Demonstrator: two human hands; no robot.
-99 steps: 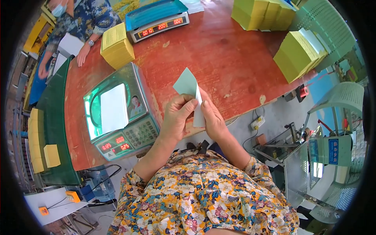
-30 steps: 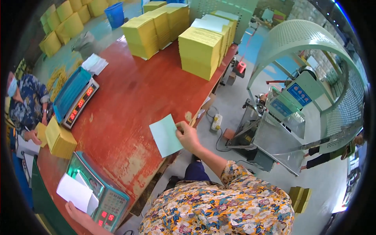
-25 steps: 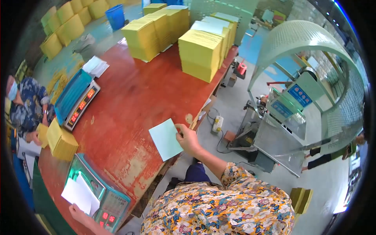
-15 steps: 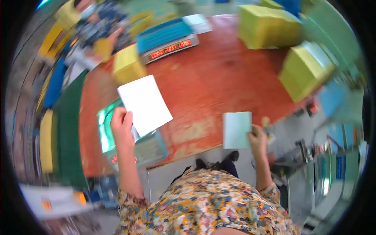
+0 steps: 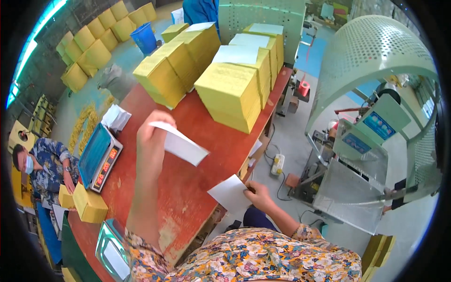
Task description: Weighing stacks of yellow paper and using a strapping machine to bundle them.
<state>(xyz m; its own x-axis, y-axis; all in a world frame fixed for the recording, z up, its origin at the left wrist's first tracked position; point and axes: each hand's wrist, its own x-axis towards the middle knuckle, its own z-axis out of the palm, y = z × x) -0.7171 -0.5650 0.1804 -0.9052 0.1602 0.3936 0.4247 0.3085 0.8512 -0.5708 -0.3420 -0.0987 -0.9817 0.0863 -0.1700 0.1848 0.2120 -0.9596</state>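
Observation:
My left hand (image 5: 154,136) is raised over the red table (image 5: 169,188), its fingers closed on white paper (image 5: 181,146) that hangs tilted and a little blurred; I cannot tell whether it is one sheet or several. Lower and to the right, by the table's near edge, my right hand (image 5: 260,195) pinches a pale sheet (image 5: 230,194) by its right side. Beyond both hands stand tall stacks of yellow paper (image 5: 228,91), some topped with white sheets (image 5: 236,54).
A blue-topped scale (image 5: 94,150) with a lit red display sits at the left, beside a small yellow stack (image 5: 89,204). A second scale (image 5: 111,244) is near my left arm. A co-worker (image 5: 49,164) sits far left. On the right stands a machine with a perforated guard (image 5: 376,42).
My view has turned right, bringing the yellow stacks and machine into sight. My left hand has moved off the near scale with its white paper. The right hand still holds its sheet.

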